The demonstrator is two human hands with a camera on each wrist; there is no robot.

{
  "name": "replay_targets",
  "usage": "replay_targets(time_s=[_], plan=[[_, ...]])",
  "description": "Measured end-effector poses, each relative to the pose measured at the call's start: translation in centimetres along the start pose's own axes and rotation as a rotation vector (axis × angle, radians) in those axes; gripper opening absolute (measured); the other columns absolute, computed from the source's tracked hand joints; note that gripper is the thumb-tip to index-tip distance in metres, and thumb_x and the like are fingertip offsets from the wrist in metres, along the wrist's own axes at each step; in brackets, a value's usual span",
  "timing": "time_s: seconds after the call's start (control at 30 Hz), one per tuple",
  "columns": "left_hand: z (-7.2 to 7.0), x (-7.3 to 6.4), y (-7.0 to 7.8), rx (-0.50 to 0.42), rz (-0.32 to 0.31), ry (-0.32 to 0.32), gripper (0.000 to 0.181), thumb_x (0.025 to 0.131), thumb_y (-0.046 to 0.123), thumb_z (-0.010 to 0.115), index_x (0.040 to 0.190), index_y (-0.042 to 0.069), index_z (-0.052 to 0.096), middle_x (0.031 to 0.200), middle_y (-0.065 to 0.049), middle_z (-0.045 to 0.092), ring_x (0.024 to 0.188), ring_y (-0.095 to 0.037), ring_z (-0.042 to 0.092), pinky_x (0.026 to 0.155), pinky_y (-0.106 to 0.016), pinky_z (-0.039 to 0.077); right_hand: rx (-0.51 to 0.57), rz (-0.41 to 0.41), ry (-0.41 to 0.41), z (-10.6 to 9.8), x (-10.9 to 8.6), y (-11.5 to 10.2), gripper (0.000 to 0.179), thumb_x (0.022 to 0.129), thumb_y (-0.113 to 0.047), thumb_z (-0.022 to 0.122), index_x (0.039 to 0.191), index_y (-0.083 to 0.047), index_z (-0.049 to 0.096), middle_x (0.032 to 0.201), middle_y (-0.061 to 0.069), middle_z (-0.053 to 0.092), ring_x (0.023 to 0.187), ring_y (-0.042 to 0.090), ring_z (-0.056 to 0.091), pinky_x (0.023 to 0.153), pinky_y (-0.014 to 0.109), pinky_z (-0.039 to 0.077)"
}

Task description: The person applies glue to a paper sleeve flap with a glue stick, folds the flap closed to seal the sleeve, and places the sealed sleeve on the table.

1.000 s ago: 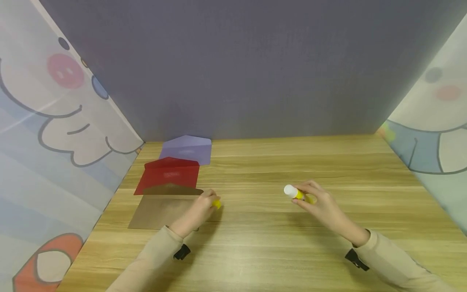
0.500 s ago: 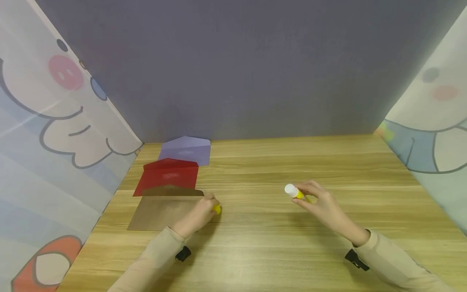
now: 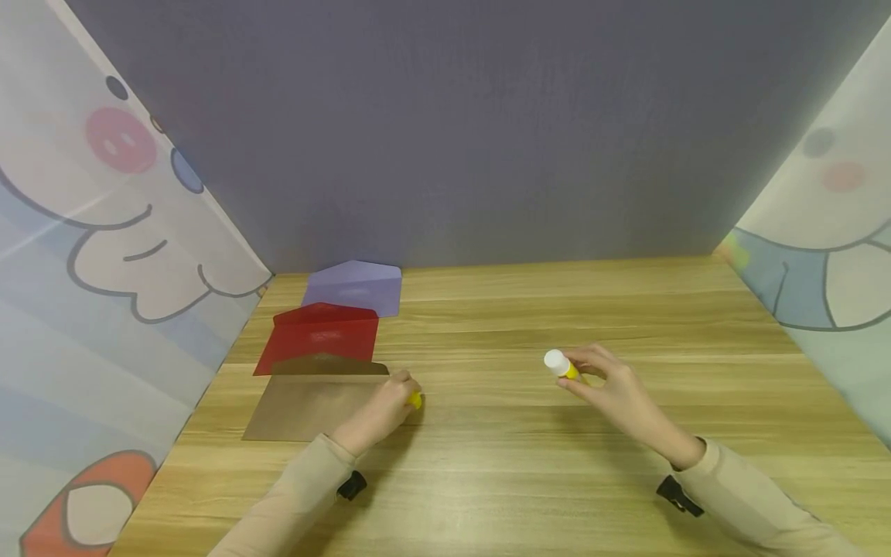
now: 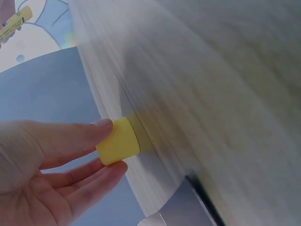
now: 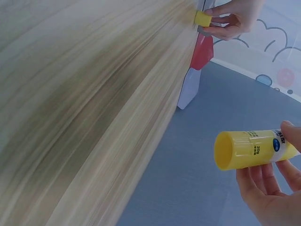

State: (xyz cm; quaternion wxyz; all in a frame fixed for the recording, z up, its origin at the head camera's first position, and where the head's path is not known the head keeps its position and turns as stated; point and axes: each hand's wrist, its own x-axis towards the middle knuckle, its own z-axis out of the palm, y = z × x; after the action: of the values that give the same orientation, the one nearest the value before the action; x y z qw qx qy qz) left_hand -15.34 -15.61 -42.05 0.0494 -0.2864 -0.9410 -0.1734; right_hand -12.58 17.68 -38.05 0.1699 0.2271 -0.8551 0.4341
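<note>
Between thumb and fingers my left hand (image 3: 379, 410) pinches a small yellow glue stick cap (image 4: 118, 141). The cap is at the tabletop and seems to touch it, just right of a brown envelope (image 3: 306, 406). Farther right, above the table, my right hand (image 3: 616, 391) grips a yellow glue stick (image 5: 254, 148) with printed labelling. Its white end (image 3: 556, 362) points up and toward the left in the head view, uncapped. In the right wrist view the yellow base faces the camera, and the palm is partly cut off.
Behind the brown envelope lie a red envelope (image 3: 320, 336) and a purple envelope (image 3: 355, 290), flaps raised or unfolded away from me. A grey panel (image 3: 487, 139) closes off the wooden table's (image 3: 480, 472) far edge. Cartoon-printed sheets (image 3: 139, 255) flank both sides.
My left hand has lowered the cap slightly toward the tabletop. The right hand keeps the glue stick in nearly the same place. The head view has shifted very little.
</note>
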Motion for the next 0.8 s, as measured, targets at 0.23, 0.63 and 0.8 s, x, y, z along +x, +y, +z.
replay_targets(time_s=[0.23, 0.63, 0.8], plan=[[-0.5, 0.1, 0.4, 0.009, 0.058, 0.06, 0.04, 0.066, -0.006, 0.072, 0.103, -0.005, 0.059, 0.09, -0.011, 0.054, 0.077, -0.02, 0.057, 0.066, -0.027, 0.052, 0.091, 0.091, -0.024, -0.2, 0.4, -0.3, 0.033, 0.071, 0.0, 0.07, 0.102, 0.001, 0.06, 0.095, 0.002, 0.057, 0.088, -0.002, 0.051, 0.077, 0.023, 0.05], [-2.0, 1.1, 3.7, -0.146, 0.138, 0.227, 0.031, 0.074, 0.006, 0.069, 0.104, 0.0, 0.061, 0.095, -0.009, 0.061, 0.088, -0.02, 0.059, 0.076, -0.029, 0.05, 0.273, 0.328, -0.049, -0.6, 1.4, -1.6, 0.04, 0.078, -0.011, 0.067, 0.112, 0.006, 0.054, 0.104, 0.019, 0.058, 0.089, -0.001, 0.055, 0.078, 0.018, 0.048], [-2.3, 1.5, 5.2, -0.364, 0.052, 0.157, 0.028, 0.08, 0.012, 0.064, 0.106, 0.003, 0.061, 0.099, -0.005, 0.061, 0.092, -0.017, 0.058, 0.079, -0.029, 0.048, 0.242, 0.373, -0.066, -0.6, 1.7, -1.9, 0.041, 0.079, -0.018, 0.067, 0.113, 0.002, 0.055, 0.105, 0.015, 0.06, 0.091, -0.001, 0.053, 0.079, 0.02, 0.046]])
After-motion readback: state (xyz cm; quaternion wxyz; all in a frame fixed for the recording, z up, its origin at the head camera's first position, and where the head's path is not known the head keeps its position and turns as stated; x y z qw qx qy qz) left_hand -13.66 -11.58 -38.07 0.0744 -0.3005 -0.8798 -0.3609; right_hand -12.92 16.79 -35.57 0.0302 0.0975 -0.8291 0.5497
